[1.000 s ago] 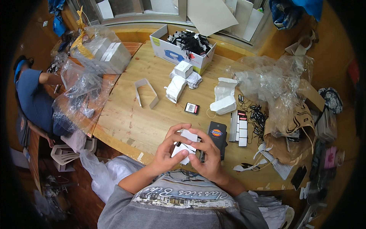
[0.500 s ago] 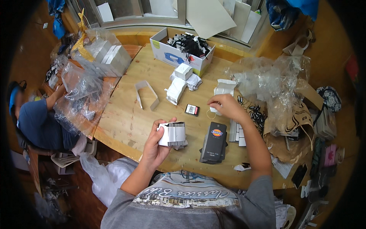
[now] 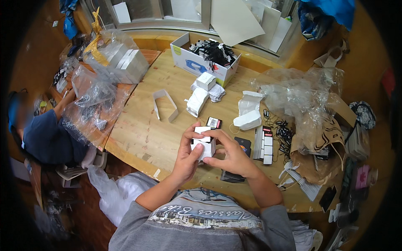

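Observation:
Both my hands hold a small stack of cards with white paper wrapped around it, in front of my chest. My left hand grips its left side, thumb across the near face. On the right and top, the fingers and thumb of my right hand are curled against it. Just beyond the stack lies a small black-and-white card. Dark hang tags lie partly hidden under my right hand. To the right are an opened white paper wrapper and rows of white-and-black labels.
A white carton full of black corded tags stands at the back, with white packets before it. An empty paper band stands left. Clear plastic and a brown paper bag crowd the right. Another person sits at left.
My right hand has left the white wrapper on the right and come to the stack in my left hand. The stack has turned, and both hands now hold it. The view has shifted slightly.

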`<state>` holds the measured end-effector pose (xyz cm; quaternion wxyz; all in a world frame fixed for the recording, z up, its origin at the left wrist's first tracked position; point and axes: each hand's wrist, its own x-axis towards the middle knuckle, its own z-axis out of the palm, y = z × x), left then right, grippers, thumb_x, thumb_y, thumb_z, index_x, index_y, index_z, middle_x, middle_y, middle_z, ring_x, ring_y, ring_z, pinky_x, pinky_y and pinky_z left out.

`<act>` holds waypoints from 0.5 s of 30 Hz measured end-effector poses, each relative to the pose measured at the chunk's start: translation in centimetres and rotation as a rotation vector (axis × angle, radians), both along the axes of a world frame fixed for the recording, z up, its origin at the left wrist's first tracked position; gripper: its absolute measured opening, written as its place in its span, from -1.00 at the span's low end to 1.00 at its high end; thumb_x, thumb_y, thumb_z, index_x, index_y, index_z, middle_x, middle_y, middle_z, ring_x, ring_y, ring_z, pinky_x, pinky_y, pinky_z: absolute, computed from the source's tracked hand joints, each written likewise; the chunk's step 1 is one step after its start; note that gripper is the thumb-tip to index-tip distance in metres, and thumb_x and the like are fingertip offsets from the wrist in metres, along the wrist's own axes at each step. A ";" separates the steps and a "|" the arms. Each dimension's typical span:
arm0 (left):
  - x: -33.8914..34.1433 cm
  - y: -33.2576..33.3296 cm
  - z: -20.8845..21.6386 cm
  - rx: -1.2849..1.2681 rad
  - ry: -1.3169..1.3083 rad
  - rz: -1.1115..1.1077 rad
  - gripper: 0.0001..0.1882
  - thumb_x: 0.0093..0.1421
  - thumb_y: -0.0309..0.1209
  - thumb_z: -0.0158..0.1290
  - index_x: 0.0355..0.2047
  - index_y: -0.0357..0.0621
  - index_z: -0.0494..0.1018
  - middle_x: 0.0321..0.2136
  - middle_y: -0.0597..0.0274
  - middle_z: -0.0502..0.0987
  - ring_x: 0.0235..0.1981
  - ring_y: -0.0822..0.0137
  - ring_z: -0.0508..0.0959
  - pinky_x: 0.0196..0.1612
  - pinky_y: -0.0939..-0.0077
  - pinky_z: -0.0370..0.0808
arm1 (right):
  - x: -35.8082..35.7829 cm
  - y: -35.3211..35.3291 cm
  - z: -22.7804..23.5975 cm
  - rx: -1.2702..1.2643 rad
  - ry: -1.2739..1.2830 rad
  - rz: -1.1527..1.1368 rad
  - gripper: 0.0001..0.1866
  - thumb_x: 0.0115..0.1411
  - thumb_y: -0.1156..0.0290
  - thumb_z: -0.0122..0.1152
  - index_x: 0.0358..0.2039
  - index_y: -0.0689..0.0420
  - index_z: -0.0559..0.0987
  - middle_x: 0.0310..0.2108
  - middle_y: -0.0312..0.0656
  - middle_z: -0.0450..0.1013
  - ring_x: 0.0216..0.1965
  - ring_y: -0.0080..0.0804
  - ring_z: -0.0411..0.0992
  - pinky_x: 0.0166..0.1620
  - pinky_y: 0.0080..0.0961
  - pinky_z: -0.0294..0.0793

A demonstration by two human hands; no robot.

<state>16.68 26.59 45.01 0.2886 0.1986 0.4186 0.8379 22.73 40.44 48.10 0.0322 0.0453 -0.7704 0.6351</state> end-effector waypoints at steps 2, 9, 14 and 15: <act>-0.2 0.3 -0.3 0.000 0.090 -0.045 -0.68 0.10 -0.35 -0.03 -0.14 -0.02 0.20 0.15 0.19 -0.10 0.09 0.23 0.11 0.07 0.31 0.17 | 0.4 0.2 -0.4 -0.074 0.013 -0.031 -0.40 -0.11 0.54 0.22 -0.02 0.06 0.22 -0.08 -0.21 0.16 -0.08 -0.38 0.25 -0.16 -0.49 0.41; -0.6 -0.3 0.2 -0.047 0.231 -0.175 -0.53 0.03 -0.53 -0.01 -0.01 -0.11 0.19 0.11 0.09 -0.02 0.14 0.22 0.03 0.10 0.34 0.11 | 1.5 0.9 -0.9 -0.503 -0.101 0.003 -0.38 -0.08 0.68 0.15 0.00 0.09 0.16 -0.09 -0.19 0.19 -0.03 -0.43 0.23 -0.04 -0.54 0.29; -0.3 -0.1 0.3 -0.065 0.313 -0.119 -0.56 0.00 -0.64 -0.03 -0.06 -0.17 0.24 0.09 0.07 0.02 0.11 0.22 0.11 0.08 0.35 0.14 | 1.8 0.6 -1.9 -0.413 0.038 -0.048 -0.48 -0.05 0.62 0.13 -0.05 0.11 0.23 -0.09 -0.23 0.17 -0.06 -0.45 0.24 -0.06 -0.55 0.33; -0.1 -0.2 0.4 -0.079 0.294 -0.095 -0.57 0.00 -0.64 -0.02 -0.08 -0.17 0.25 0.08 0.06 0.05 0.10 0.23 0.13 0.08 0.35 0.15 | 1.8 0.6 -2.0 -0.413 0.061 -0.062 -0.51 -0.04 0.58 0.13 -0.06 0.11 0.25 -0.10 -0.25 0.17 -0.08 -0.45 0.25 -0.07 -0.55 0.35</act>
